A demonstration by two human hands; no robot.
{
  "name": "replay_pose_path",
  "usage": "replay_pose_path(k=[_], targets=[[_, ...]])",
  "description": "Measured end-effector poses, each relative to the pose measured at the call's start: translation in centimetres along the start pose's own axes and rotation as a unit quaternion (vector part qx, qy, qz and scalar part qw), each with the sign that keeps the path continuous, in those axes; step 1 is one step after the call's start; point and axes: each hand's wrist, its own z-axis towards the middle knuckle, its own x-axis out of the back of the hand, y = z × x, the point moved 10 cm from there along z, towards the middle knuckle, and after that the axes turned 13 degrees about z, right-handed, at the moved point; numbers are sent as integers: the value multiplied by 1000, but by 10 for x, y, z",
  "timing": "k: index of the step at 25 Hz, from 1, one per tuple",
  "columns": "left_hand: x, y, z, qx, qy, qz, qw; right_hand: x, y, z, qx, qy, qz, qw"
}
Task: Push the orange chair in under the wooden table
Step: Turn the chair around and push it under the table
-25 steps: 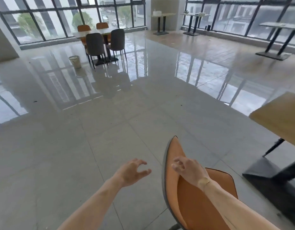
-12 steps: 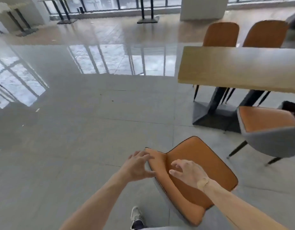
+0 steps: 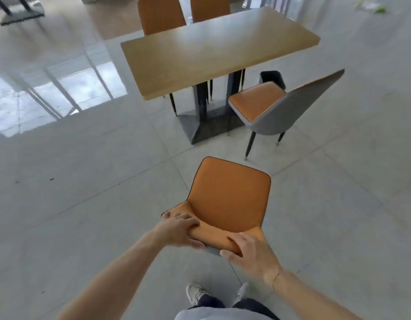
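Grip sound: left hand and right hand both clasp the backrest top of the orange chair, standing well short of the wooden table; advise a straight, level push, clearing the neighbouring chair.

- Both forearms are left bare, no sleeves being seen.
- Dark trousers are worn.
- White sneakers are worn, below the fingers.

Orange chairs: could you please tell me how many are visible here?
4: one held by both hands, one right of the wooden table, two behind it. Others may be hidden.
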Motion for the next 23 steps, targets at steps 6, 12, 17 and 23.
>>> replay_pose_path(k=[6, 12, 17, 23], targets=[[1, 4, -6, -7, 105, 25, 994, -8, 1, -16, -66, 107, -52, 991], [11, 4, -8, -28, 200, 23, 979, -4, -3, -23, -97, 234, -76, 964], [15, 1, -6, -21, 234, 11, 972, -3, 1, -13, -82, 236, -65, 966], [26, 6, 12, 0, 226, 17, 974, 17, 14, 7, -63, 212, -84, 972]])
